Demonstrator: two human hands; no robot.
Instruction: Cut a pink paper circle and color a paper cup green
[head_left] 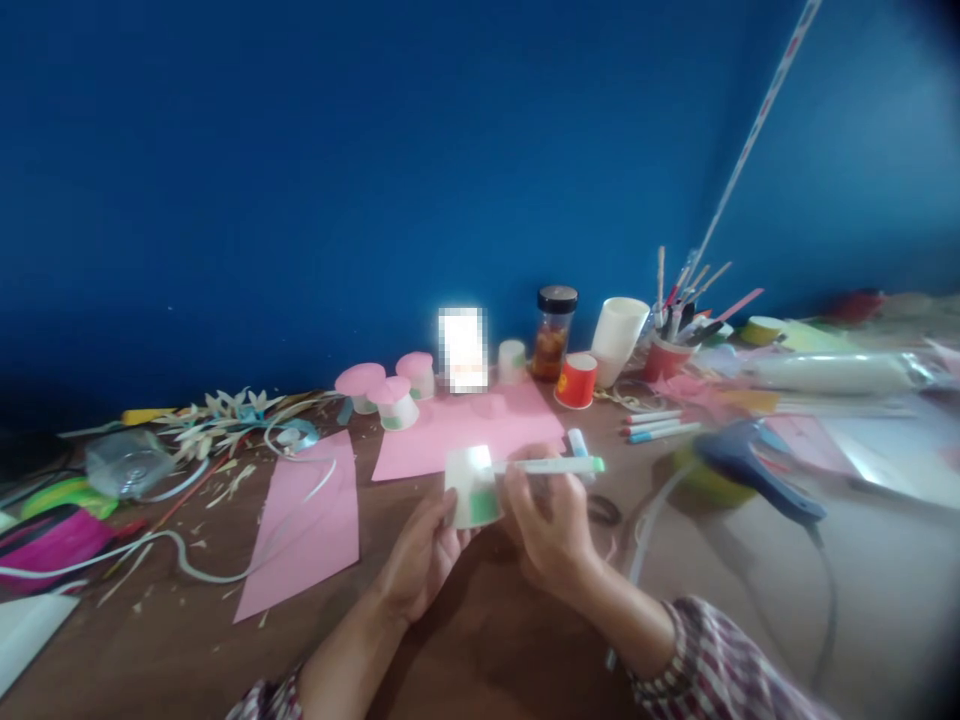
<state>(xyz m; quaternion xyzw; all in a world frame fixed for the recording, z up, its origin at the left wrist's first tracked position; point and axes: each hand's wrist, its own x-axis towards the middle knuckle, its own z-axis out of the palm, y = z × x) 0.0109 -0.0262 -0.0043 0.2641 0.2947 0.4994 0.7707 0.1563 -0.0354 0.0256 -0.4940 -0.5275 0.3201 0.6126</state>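
Observation:
My left hand (421, 555) is closed around a small white paper cup (471, 485) with a green band near its lower edge. My right hand (553, 525) grips a green-capped marker (551, 466), held level with its tip at the cup's side. Both hands hover over the brown table (480, 650), just in front of a pink paper sheet (465, 435). A second pink sheet (304, 525) lies to the left of my left hand.
Three pink-topped cup mushrooms (386, 392) stand at the back, beside a jar (553, 333), a red cup (577, 380), a white cup (618, 335) and a cup of brushes (670, 345). A blue glue gun (754, 465) and markers (660, 425) lie right; dried leaves and ribbons (225, 425) left.

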